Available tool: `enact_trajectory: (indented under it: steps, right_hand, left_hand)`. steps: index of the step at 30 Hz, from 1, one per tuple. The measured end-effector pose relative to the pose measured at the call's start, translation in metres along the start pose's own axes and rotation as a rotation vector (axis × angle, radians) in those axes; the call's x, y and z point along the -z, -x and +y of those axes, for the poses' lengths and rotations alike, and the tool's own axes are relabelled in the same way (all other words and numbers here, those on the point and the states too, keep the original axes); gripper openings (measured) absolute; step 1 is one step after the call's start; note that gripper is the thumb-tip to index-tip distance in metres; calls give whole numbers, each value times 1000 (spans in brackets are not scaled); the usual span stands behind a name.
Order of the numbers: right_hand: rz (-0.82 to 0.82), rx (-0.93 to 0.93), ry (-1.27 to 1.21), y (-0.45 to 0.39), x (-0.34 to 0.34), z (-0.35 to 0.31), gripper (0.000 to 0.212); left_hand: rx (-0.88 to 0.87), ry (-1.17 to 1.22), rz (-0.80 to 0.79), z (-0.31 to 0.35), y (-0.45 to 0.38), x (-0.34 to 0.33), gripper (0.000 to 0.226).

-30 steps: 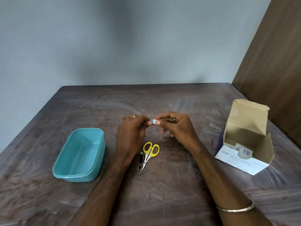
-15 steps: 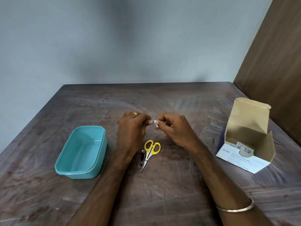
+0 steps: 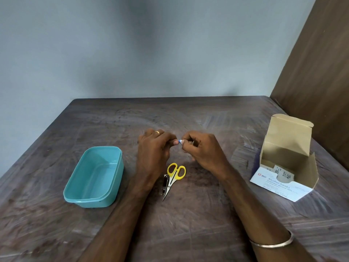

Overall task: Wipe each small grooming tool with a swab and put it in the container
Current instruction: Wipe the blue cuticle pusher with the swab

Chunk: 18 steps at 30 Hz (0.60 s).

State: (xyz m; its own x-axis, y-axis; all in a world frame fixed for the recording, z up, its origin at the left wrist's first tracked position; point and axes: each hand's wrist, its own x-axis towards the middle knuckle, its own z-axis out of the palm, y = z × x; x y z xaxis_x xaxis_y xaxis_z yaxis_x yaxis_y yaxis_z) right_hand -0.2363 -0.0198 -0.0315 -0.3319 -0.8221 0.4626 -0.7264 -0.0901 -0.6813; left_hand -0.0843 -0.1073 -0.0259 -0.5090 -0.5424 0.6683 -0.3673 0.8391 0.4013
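I see my left hand (image 3: pixel 154 146) and right hand (image 3: pixel 201 148) pinching a small white swab packet (image 3: pixel 181 141) between them; scissors (image 3: pixel 174 175) lie nearer; teal container (image 3: pixel 94 176) sits left.

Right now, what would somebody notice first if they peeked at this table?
Probably the two hands, left and right, pinching a tiny white swab together mid-table. Then the yellow scissors just below them, the teal tub at the left, with nothing visible inside, and the open swab box at the right.
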Motion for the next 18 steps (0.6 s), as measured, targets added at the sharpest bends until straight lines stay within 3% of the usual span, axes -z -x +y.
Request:
enact_trajectory:
  steps: [4,13,18]
  right_hand:
    - [-2,-4,-14,1,1,2,3]
    - [-42,-31,-47,0,2,-4,14]
    - [-53,-41,-111,1,3,-5,6]
  left_hand:
    - [1,-9,-7,-2,-1,0,13]
    - [-6,-22,-12,-5,-1,0,12]
    - [21,-45,10,-9,-1,1,4]
